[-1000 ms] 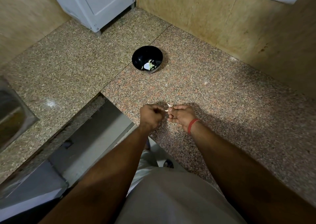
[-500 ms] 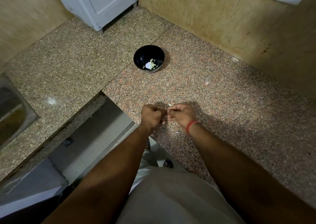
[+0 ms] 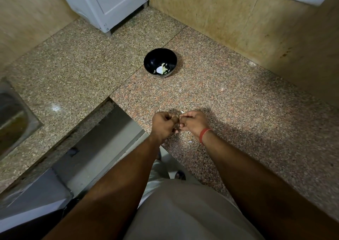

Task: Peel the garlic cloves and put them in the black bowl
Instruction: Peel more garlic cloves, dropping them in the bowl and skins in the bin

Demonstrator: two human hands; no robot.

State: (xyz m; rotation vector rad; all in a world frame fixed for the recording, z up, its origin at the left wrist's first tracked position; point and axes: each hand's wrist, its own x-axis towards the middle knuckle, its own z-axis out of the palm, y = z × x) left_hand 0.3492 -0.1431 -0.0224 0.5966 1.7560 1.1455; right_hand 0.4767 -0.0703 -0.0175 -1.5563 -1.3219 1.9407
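- Starting at the far left, a steel sink (image 3: 12,118) is let into the speckled brown granite counter (image 3: 247,111); a white appliance (image 3: 108,3) stands at the back, and neither has any part in the work.
- Nearer the middle, the small round black bowl (image 3: 166,56) sits well beyond the hands, holding a few pale peeled garlic pieces (image 3: 161,69). Compared with a second ago its contents look the same, so nothing new has gone in.
- The left hand (image 3: 164,125) is curled into a fist, thumb toward the other hand, and seems to pinch the garlic clove (image 3: 177,116); the clove is almost wholly hidden between the fingertips.
- The right hand (image 3: 192,121), with a red thread band (image 3: 204,136) at the wrist, presses against the left with its fingers closed on the same clove. A pale strip of papery skin (image 3: 182,111) sticks up above its fingers.
- What has changed: a white flake of skin (image 3: 190,141) now lies on the counter just below the right wrist, where a second ago there was none. The hands have barely moved.
- My reading is that skin is coming away bit by bit, so peeling is under way but unfinished; the clove must be bare before it goes to the bowl.
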